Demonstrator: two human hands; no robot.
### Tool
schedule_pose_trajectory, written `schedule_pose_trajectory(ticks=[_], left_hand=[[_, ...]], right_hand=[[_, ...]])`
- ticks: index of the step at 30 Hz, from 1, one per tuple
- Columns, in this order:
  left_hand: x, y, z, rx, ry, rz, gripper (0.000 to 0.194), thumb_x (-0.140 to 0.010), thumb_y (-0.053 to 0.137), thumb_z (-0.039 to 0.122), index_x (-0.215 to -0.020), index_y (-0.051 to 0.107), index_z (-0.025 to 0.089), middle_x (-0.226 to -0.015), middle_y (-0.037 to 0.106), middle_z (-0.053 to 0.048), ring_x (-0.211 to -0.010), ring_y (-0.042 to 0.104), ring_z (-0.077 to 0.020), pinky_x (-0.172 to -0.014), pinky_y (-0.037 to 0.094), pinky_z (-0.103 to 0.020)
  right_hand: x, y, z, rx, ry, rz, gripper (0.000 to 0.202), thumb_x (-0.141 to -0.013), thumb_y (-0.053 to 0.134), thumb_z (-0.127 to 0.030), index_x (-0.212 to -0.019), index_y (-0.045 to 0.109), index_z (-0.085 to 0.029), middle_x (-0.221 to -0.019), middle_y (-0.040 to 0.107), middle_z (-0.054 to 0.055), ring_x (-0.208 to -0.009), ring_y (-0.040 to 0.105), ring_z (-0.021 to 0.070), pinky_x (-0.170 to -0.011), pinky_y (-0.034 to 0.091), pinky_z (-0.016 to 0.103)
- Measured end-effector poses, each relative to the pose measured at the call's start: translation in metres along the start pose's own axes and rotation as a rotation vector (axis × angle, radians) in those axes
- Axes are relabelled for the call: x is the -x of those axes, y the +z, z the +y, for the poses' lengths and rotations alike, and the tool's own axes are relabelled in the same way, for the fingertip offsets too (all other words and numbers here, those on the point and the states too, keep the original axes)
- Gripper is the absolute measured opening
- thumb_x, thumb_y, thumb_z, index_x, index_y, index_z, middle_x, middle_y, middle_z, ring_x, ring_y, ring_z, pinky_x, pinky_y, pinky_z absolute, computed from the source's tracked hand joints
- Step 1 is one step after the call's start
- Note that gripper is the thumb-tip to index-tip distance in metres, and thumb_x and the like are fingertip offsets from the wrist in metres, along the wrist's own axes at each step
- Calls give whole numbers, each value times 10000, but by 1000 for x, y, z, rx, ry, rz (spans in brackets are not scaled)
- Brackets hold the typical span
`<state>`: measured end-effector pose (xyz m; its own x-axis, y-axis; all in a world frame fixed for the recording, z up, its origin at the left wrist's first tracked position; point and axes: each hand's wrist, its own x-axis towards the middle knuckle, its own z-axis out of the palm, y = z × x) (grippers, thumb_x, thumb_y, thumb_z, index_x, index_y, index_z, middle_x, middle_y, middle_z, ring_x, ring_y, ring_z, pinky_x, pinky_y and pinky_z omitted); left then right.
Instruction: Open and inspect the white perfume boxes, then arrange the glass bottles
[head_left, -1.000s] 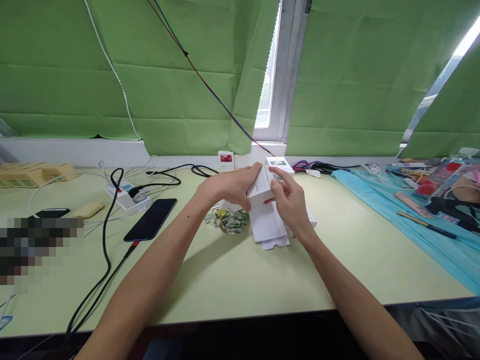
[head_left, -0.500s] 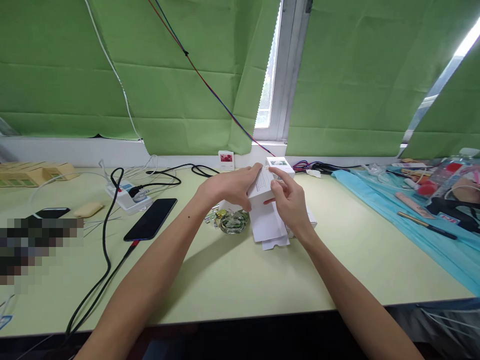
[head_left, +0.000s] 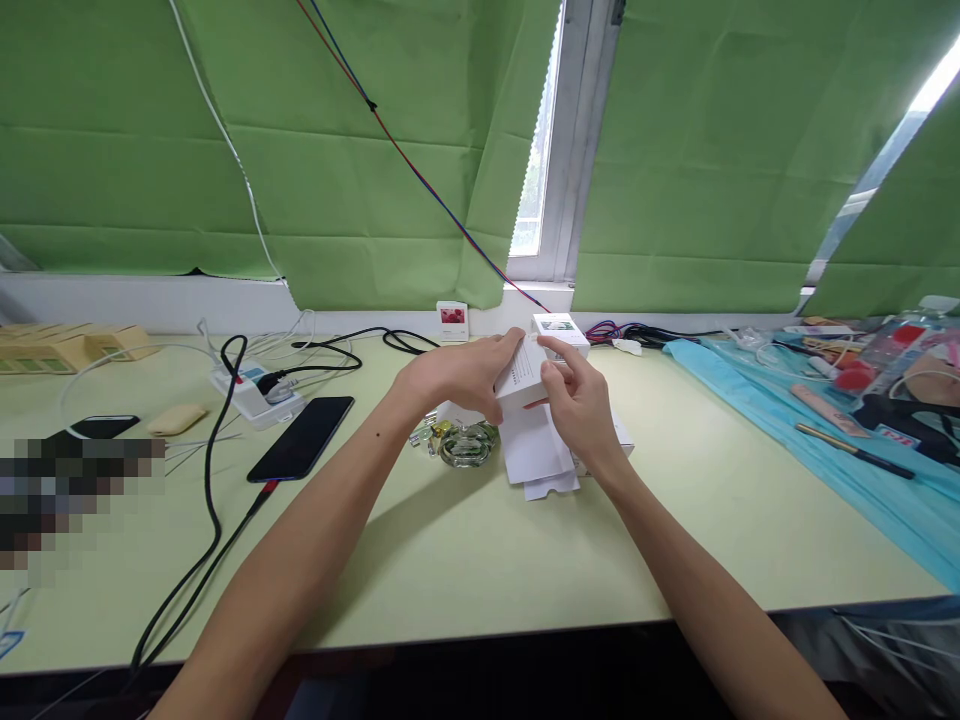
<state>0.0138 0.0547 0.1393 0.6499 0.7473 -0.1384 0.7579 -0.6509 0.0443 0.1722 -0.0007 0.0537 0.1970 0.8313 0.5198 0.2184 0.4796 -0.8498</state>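
Observation:
A small white carton (head_left: 519, 374) with printed lines on one face is tilted between my two hands. Its white flaps (head_left: 532, 445) hang open toward me, over the table. My left hand (head_left: 461, 372) grips the carton's left side, thumb below and fingers over the top. On the right edge, the thumb and index finger of my right hand (head_left: 581, 400) pinch the carton; its other fingers curl underneath, partly hidden. Below my left hand sits a clear glass bottle (head_left: 466, 447), with small yellow and clear glass pieces (head_left: 429, 434) beside it.
White boxes with pictures stand behind: one with a green picture (head_left: 560, 330), one with a red picture (head_left: 452, 319). A black phone (head_left: 301, 440), cables and a power strip (head_left: 255, 395) lie left. A blue cloth (head_left: 817, 440) carrying a pen and a bottle covers the right side.

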Motion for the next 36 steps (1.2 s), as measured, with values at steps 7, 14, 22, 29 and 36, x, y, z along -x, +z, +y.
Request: schedule_pose_trajectory(ticks=[7,14,22,29,36], left_hand=[[-1,2,-2,1,1,-4,865,-630,751,429,-1330,277,246,-1105,599,-77,-886,592,-231,-604,394,-287],[-1,3,-4,0,-6,-14,949,-635,750,460,-1405,240,243,-1226,588,-119,-992,601,-275,-654,424,-310],[-1,3,-3,-14,-17,-22,903,-637,765,459,-1363,268,256,-1173,612,-99,-947,612,-255,-621,409,-291],[-1,5,-4,-17,-15,-29,892,-633,759,460,-1353,282,237,-1213,599,-110,-956,607,-258,-652,433,-307],[-1,3,-2,-16,-14,-27,867,-618,769,457,-1312,299,238,-1175,606,-94,-913,606,-245,-644,428,-307]], right_hand=[[0,0,1,2,2,-6,409,-912,524,-351,-1274,650,-210,-682,598,-17,-544,505,124,-595,604,320],[0,0,1,38,6,1,405,-903,518,-348,-1246,669,-195,-632,564,-19,-554,531,141,-563,538,298],[0,0,2,36,4,-11,429,-897,525,-356,-1263,671,-188,-663,587,-17,-554,475,125,-569,523,291],[0,-1,3,22,13,-21,427,-906,525,-350,-1274,673,-192,-714,619,-3,-564,471,121,-569,523,283],[0,0,3,-7,23,-32,432,-907,545,-358,-1287,680,-202,-713,621,1,-587,507,131,-579,551,294]])
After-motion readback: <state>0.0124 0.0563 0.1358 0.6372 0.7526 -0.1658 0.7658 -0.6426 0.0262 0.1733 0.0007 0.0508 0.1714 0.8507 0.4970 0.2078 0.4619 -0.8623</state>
